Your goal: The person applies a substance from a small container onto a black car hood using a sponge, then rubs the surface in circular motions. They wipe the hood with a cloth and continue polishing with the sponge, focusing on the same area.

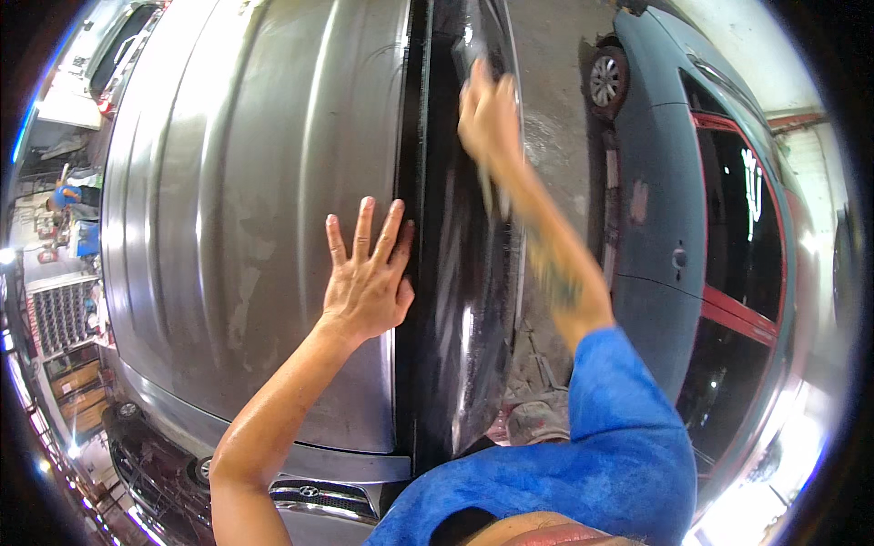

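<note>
My left hand (367,273) rests palm down on a vehicle's grey ribbed metal roof panel (273,205), fingers spread and holding nothing. Its thumb side lies at the edge of a black lengthwise strip (410,170). Farther forward, my right hand (490,119) reaches over the glossy dark side panel (450,273) along the right of that strip. Motion blurs this hand, and its fingers are bent. Something pale and blurred shows at its fingertips; whether it is a held thing or a reflection is unclear. Whitish streaks run along the dark panel.
A grey-blue car (655,205) with red window trim stands to the right, across a strip of concrete floor (553,82). A Hyundai grille (321,495) shows at the lower left, with a dark car (153,471) beyond. Another person (68,196) in blue is at far left.
</note>
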{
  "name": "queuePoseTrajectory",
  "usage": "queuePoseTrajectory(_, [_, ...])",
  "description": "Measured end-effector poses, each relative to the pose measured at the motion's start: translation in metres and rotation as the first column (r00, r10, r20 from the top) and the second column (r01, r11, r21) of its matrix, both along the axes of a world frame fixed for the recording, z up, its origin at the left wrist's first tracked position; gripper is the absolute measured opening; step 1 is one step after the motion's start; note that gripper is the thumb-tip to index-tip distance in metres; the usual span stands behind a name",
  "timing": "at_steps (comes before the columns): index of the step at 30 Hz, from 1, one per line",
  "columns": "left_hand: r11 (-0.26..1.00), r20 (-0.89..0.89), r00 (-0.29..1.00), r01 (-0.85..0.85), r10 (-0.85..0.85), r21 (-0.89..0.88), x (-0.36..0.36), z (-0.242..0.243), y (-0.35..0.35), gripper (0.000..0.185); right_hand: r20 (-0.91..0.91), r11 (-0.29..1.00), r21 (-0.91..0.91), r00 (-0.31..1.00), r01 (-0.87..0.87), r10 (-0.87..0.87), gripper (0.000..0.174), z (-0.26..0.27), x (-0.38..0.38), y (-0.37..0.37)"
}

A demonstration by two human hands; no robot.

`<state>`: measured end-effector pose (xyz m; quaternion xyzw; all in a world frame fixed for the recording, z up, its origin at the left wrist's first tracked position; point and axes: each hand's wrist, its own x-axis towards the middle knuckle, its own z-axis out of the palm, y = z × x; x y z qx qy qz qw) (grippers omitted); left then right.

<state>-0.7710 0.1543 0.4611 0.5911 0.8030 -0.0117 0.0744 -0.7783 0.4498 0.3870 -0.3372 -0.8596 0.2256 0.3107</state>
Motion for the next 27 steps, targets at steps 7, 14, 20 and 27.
queuePoseTrajectory(7, [1.0,0.013,1.0,0.008,-0.009,0.02,0.0,-0.003,-0.001,0.076,0.066,0.962,-0.266,0.995,-0.058,0.078,0.04,0.008,-0.029,0.048])
queuePoseTrajectory(14, [1.0,0.019,1.0,-0.003,0.003,0.001,0.002,0.001,0.001,0.076,-0.016,0.998,0.06,1.0,-0.001,0.002,0.046,-0.011,-0.014,0.02])
queuePoseTrajectory(20, [0.999,0.036,0.999,0.002,-0.003,0.038,0.0,0.0,0.001,0.076,-0.018,0.995,-0.069,0.997,-0.074,0.073,0.053,0.003,-0.004,0.01])
queuePoseTrajectory(27, [1.0,0.013,1.0,0.007,-0.007,0.025,0.002,0.002,0.0,0.073,-0.017,0.98,-0.195,0.999,-0.031,0.028,0.053,0.0,-0.046,0.059])
